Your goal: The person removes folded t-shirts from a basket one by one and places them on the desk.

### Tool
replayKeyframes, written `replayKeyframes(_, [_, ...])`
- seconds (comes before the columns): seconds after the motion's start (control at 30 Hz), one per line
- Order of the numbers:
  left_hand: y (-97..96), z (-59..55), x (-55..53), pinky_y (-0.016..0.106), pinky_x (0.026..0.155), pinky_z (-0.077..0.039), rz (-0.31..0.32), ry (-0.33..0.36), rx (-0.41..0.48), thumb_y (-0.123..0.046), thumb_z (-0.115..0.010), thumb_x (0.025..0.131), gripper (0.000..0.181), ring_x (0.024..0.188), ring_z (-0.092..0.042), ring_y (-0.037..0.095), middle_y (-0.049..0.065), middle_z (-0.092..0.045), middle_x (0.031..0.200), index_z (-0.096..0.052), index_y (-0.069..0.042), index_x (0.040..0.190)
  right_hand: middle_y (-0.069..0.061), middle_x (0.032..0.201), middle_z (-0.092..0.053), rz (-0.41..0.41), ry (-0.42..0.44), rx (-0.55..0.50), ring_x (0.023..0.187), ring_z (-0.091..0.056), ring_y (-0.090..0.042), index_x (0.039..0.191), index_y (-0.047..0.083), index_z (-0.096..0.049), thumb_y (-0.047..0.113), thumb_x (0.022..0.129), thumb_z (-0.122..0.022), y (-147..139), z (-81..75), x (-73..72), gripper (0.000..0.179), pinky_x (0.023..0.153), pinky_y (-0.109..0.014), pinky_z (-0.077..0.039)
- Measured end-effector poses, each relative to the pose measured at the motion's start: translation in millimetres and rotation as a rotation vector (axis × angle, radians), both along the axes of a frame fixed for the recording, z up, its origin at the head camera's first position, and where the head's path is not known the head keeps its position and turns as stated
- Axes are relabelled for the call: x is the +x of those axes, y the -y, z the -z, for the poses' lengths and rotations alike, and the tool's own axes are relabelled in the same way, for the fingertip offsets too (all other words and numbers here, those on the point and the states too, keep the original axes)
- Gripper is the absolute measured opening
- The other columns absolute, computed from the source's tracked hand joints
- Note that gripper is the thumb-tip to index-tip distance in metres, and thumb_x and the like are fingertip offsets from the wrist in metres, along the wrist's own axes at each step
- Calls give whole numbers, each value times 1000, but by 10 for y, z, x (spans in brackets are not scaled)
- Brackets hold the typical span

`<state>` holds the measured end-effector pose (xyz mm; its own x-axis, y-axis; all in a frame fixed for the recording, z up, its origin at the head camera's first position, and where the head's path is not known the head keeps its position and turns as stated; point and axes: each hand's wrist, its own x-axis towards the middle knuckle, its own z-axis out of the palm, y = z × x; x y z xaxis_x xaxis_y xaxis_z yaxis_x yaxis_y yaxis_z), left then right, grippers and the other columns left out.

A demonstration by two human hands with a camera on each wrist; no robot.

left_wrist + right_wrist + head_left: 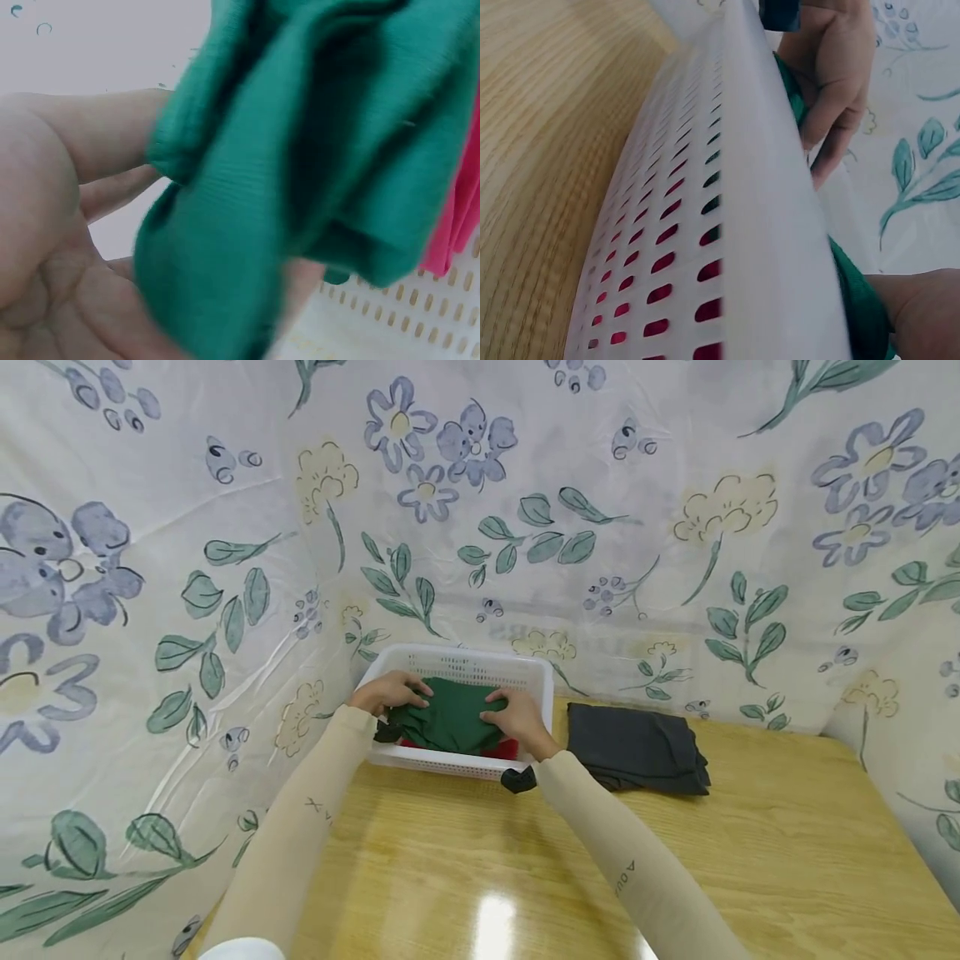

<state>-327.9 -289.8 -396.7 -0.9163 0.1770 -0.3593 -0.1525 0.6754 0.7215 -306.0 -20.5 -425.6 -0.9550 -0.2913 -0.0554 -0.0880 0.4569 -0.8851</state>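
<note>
A folded green garment (453, 714) lies in the white perforated plastic basket (442, 766), over a red folded cloth (498, 749). My left hand (390, 692) holds the garment's left side; in the left wrist view its loose folds (225, 210) hang between thumb and fingers. At the opposite side, my right hand (519, 718) grips the garment's right edge, its wrist above the basket's front right rim. The right wrist view looks along the basket wall (765, 225), with red showing through the holes and much of the right hand out of frame.
A dark grey folded garment (633, 747) lies on the wooden table (787, 827), just right of the basket. Floral-patterned sheets (637, 568) hang behind and to the left, close to the basket. A white round object (242, 950) shows at the bottom left edge.
</note>
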Motion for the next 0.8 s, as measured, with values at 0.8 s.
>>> replayKeyframes(0.8, [-39,-43,-4,30,67,-46,-50,68,53,-12,-70,99,40,77,-51,18,22,-42,149,-62,-4,137,-23,132,-59,-92,149,58,91,-74,-31,137,0,-59,16,95,-76,-18,-5,-26,48,68,-35,-62])
